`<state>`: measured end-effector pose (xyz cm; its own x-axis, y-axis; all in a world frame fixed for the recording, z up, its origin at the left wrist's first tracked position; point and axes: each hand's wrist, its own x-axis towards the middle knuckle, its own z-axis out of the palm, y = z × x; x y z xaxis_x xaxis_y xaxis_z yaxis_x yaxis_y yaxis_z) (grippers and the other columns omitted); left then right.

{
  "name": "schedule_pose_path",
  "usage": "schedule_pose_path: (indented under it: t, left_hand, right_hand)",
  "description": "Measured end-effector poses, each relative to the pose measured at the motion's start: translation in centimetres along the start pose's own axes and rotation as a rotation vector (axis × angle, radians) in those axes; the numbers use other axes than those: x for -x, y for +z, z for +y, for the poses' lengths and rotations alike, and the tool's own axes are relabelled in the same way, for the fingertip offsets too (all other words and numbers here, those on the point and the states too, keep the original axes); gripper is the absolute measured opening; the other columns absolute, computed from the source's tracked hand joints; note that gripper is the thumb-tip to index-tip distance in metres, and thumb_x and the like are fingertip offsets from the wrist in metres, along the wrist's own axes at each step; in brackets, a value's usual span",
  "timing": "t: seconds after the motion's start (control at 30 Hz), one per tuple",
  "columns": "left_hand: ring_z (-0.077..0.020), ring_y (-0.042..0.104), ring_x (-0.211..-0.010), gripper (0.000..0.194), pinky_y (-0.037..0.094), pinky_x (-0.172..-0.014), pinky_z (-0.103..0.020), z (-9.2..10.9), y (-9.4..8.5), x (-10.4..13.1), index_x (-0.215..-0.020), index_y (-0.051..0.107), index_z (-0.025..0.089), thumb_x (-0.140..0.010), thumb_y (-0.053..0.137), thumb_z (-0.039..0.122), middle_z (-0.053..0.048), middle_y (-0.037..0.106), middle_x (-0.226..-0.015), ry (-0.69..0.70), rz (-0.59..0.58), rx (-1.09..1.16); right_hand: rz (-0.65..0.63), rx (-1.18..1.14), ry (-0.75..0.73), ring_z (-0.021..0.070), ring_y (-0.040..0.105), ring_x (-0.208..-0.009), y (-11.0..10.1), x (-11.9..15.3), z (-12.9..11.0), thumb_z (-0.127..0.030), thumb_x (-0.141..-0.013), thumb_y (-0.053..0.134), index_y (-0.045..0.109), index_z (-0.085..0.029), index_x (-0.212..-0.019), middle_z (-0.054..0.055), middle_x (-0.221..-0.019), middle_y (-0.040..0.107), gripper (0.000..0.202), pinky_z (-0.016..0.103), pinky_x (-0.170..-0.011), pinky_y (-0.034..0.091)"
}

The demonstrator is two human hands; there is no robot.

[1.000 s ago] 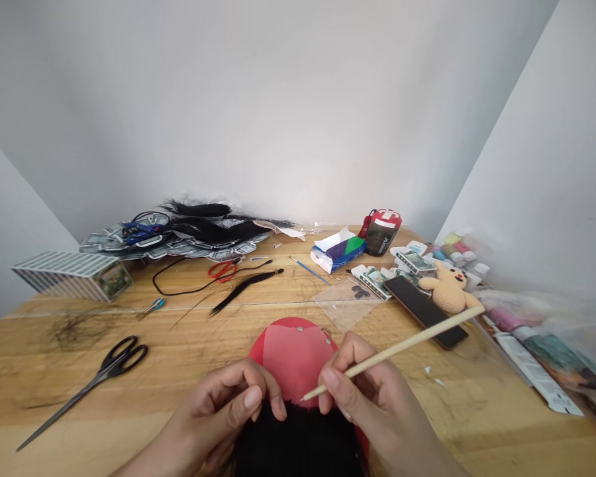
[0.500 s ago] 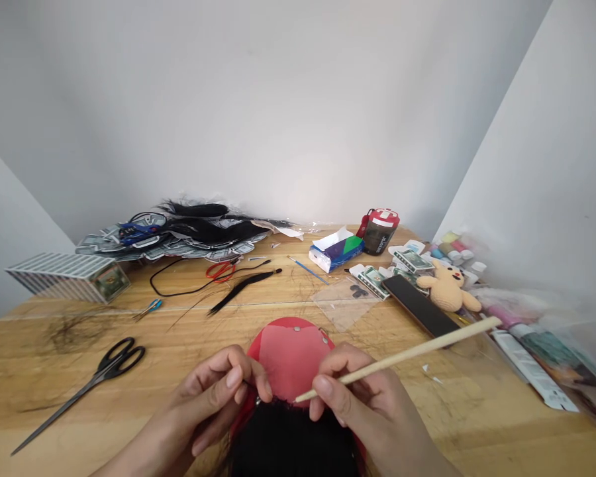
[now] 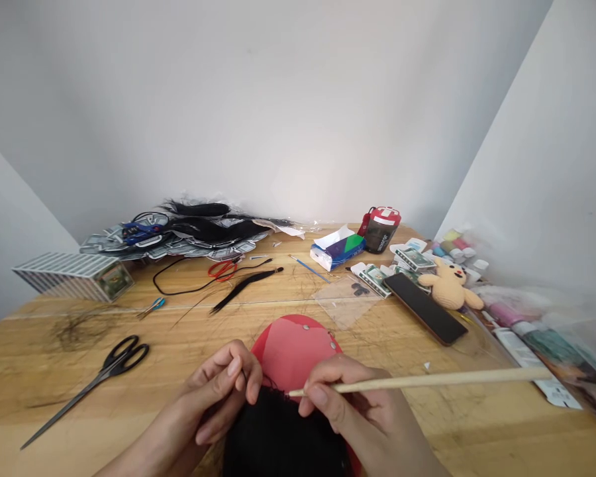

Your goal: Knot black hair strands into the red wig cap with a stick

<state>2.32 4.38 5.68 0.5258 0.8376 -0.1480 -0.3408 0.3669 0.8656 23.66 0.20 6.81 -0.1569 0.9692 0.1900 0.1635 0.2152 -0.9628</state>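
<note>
A red rounded form point(image 3: 257, 347) stands in front of me, with pale netting point(image 3: 288, 354) pinned over it. Black hair point(image 3: 283, 437) hangs from the netting's lower edge. My right hand point(image 3: 350, 401) grips a slender pale wooden-handled tool point(image 3: 442, 379) like a pen; its narrow end points left at the top of the hair, and its fine tip is too small to make out. Beside it on the left, my left hand point(image 3: 226, 384) pinches a thin dark strand of hair between thumb and forefinger. Both hands are close to the netting.
Black scissors point(image 3: 112, 364) lie at left, near loose hairs point(image 3: 82, 329) and a striped box point(image 3: 74, 275). Hair bundles point(image 3: 213, 228) are piled at the back. A phone point(image 3: 424, 308), a crocheted doll point(image 3: 447, 285) and a tissue pack point(image 3: 338, 250) sit right of centre.
The wooden tool has swung from a slant to nearly level, its far end dropping to the right. My right hand has turned with it. The view has shifted slightly.
</note>
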Motion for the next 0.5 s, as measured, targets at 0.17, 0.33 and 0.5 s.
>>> schedule_pose_path:
  t: [0.17,0.33,0.5]
  left_hand:
    - [0.0025,0.012,-0.036,0.033,0.016,-0.038,-0.014,-0.53,-0.42,-0.08,-0.071,0.068,0.018,-0.083,0.076,0.048,0.009,0.052,-0.064,-0.015,-0.019,0.058]
    - [0.0028,0.013,-0.035,0.029,0.016,-0.037,-0.014,-0.52,-0.31,-0.15,-0.072,0.066,0.018,-0.082,0.079,0.043,0.008,0.058,-0.067,-0.013,-0.047,0.102]
    - [0.0037,0.014,-0.034,0.03,0.014,-0.036,-0.013,-0.74,-0.01,0.1,-0.073,0.067,0.018,-0.083,0.077,0.045,0.008,0.053,-0.062,-0.033,-0.069,0.127]
  right_hand:
    - [-0.021,0.022,0.015,0.0146,0.054,-0.06,-0.11,0.0,-0.12,-0.038,-0.096,0.056,0.07,-0.022,-0.075,0.001,-0.07,0.067,0.03,0.025,-0.059,0.043]
    - [-0.025,0.01,0.025,0.0147,0.056,-0.061,-0.27,0.0,-0.11,-0.039,-0.096,0.057,0.07,-0.021,-0.075,0.001,-0.072,0.069,0.03,0.025,-0.059,0.043]
    - [-0.087,-0.12,0.084,0.0131,0.053,-0.059,-0.97,-0.52,0.25,-0.044,-0.094,0.062,0.07,-0.021,-0.077,0.002,-0.072,0.072,0.03,0.024,-0.056,0.041]
